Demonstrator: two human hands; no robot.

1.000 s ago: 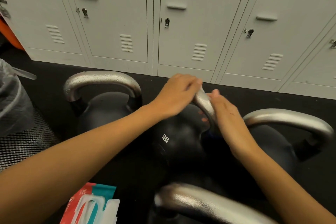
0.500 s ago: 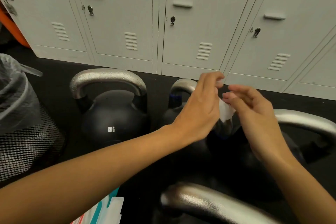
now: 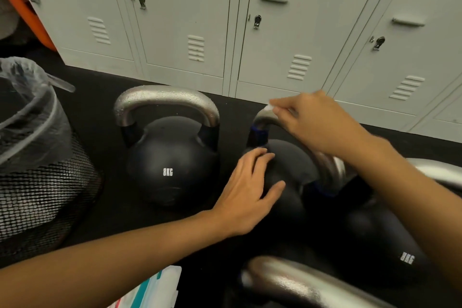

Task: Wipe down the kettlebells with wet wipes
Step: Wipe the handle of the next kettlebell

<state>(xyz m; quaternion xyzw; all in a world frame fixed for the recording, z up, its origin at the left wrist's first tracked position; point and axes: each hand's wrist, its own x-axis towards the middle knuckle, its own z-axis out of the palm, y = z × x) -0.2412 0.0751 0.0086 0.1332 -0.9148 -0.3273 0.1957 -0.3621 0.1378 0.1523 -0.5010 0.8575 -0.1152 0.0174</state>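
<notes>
Right hand (image 3: 317, 125): fingers curled, pinching a small white wet wipe (image 3: 270, 107) at the top of the centre kettlebell (image 3: 287, 170) handle (image 3: 262, 117)
Left hand (image 3: 247, 192): fingers nearly straight, spread, resting on the centre kettlebell's black body
Change: half a second earlier both hands held the wipe together above this handle; the left has since dropped to the body
Orientation: handle arch runs from far-left to near-right, apparently tilted; blur hinders certainty
Neighbours: 8KG kettlebell (image 3: 170, 157) left of the centre kettlebell; mesh bin (image 3: 42, 182) further left; lockers (image 3: 250, 20) behind

Right hand (image 3: 317, 125) pinches wipe (image 3: 270, 107) on kettlebell handle (image 3: 262, 117).
</notes>
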